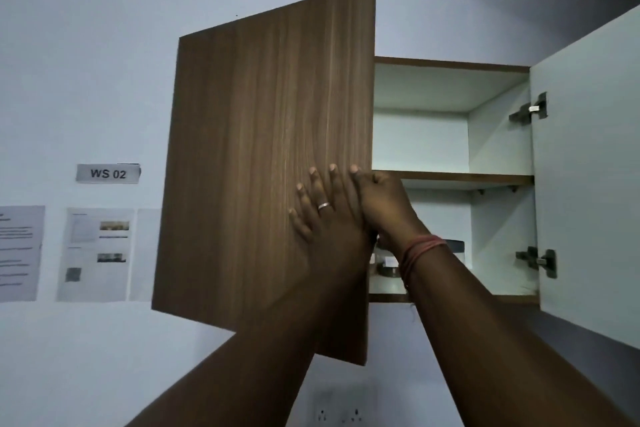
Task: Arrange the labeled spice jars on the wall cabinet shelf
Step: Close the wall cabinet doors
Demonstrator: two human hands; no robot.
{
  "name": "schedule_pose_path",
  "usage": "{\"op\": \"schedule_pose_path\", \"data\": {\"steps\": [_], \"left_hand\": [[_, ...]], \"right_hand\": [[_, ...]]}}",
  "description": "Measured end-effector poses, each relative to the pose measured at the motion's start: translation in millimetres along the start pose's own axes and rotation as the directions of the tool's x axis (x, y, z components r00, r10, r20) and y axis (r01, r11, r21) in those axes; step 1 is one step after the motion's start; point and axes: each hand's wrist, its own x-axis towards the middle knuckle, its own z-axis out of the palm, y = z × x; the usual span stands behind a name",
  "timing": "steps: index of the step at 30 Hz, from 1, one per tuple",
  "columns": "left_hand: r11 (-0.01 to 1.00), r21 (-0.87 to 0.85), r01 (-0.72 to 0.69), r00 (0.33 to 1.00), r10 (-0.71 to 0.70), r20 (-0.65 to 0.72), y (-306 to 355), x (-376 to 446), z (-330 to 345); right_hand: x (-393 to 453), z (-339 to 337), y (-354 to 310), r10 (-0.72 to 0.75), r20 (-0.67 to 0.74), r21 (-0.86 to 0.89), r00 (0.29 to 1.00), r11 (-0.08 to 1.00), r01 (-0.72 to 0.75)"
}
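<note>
Both forearms rise from the bottom edge toward the wall cabinet (pixel 450 62). On its walnut left door (pixel 263 156), the left hand (pixel 322 215) lies flat with fingers spread, a ring on one finger. Beside it, the right hand (pixel 384 201) curls around that door's free edge, gripping it. Behind the right wrist, spice jars (pixel 388 262) stand on the cabinet's bottom shelf (pixel 450 297), partly hidden. Opposite, the right door (pixel 588 166) stands wide open.
</note>
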Motion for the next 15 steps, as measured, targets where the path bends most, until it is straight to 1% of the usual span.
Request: {"op": "schedule_pose_path", "data": {"steps": [3, 6, 10, 12, 13, 15], "left_hand": [[0.996, 0.085, 0.029, 0.997, -0.023, -0.070, 2, 15, 39], [0.991, 0.128, 0.026, 0.998, -0.018, -0.061, -1, 28, 69], [0.993, 0.119, 0.023, 1.000, -0.021, -0.019, -9, 52, 105], [0.985, 0.170, 0.013, 0.999, -0.019, 0.031, -15, 65, 121], [0.979, 0.202, 0.018, 1.000, -0.022, 0.021, -17, 70, 128], [0.977, 0.188, 0.100, 0.993, -0.084, -0.087, -15, 75, 141]], "right_hand": [[33, -9, 30, 0.044, 0.088, 0.027, 0.995, 0.999, -0.046], [59, -13, 59, 0.071, 0.155, 0.051, 0.985, 0.995, -0.080], [89, -13, 89, 0.077, 0.132, 0.099, 0.988, 0.991, -0.091], [101, -10, 99, 0.078, 0.125, 0.106, 0.989, 0.990, -0.091], [105, -9, 103, 0.082, 0.129, 0.109, 0.988, 0.989, -0.096], [115, -5, 111, 0.086, 0.143, 0.138, 0.986, 0.985, -0.106]]}}
